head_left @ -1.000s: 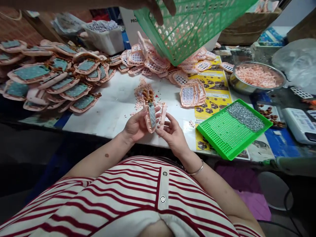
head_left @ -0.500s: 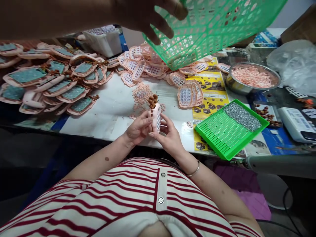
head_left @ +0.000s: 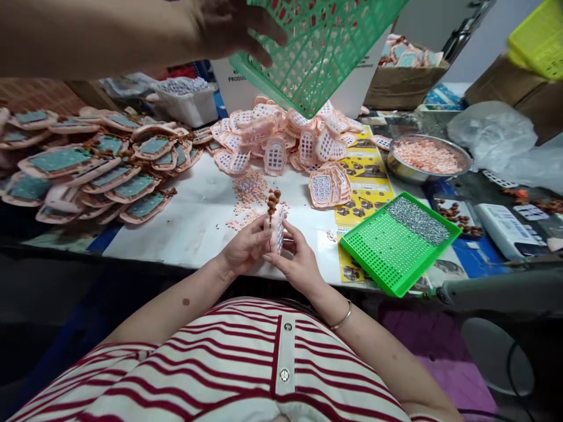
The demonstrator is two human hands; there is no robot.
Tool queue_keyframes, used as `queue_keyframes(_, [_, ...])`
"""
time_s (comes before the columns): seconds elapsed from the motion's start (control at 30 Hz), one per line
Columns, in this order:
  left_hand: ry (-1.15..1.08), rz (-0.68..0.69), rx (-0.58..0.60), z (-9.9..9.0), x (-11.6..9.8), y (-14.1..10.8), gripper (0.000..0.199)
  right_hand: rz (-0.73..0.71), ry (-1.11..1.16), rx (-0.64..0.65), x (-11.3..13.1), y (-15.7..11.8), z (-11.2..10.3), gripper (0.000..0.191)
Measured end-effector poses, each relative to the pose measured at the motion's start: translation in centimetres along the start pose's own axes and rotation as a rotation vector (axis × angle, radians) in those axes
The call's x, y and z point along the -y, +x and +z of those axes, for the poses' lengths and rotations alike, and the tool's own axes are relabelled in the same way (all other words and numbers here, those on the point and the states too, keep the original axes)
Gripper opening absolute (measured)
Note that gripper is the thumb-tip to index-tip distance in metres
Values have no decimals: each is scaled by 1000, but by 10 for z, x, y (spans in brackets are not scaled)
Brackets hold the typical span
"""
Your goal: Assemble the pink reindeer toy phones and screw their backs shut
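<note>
Between my two hands, above the table's front edge, stands a pink plastic toy shell [head_left: 276,230], edge-on and upright. A brown knobbly piece [head_left: 273,202] sticks up from its top, and a grid of pale buttons shows on its right face. My left hand [head_left: 247,245] grips it from the left with closed fingers. From the right, my right hand [head_left: 299,255] holds the same shell, thumb at the lower edge and fingers behind. Small pink pieces [head_left: 250,190] lie scattered on the white sheet just beyond. Several pink button panels [head_left: 328,184] lean together to the right.
Another person's hand [head_left: 240,29] holds a tilted green basket [head_left: 316,58] over a heap of pink panels [head_left: 275,153]. Stacked shells with teal faces [head_left: 61,157] fill the left. A green tray [head_left: 382,261] of screws and a metal bowl [head_left: 407,174] stand right.
The other person's basket has swung left and tipped more steeply, with more panels now in the heap beneath it. The view has tilted up slightly. My hands keep hold of the toy shell.
</note>
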State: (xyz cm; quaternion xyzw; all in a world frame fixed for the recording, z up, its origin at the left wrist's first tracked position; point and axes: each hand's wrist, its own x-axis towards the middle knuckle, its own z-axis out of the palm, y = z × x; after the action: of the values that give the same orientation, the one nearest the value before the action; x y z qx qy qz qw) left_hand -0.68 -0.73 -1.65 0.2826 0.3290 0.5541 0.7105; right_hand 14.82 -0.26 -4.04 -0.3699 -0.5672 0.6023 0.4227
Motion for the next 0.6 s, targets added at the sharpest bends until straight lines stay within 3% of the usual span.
queue_keyframes(0.23, [-66, -16, 35, -2, 4, 1, 53, -51, -123, -40, -4, -1, -5, 88])
queue_keyframes(0.4, [-187, -69, -30, -6, 16, 4, 49, 56, -296, -62, 7, 0, -12, 89])
queue_keyframes(0.6, [-178, -51, -95, -7, 20, 6, 37, 124, -190, -36, 11, -2, -13, 90])
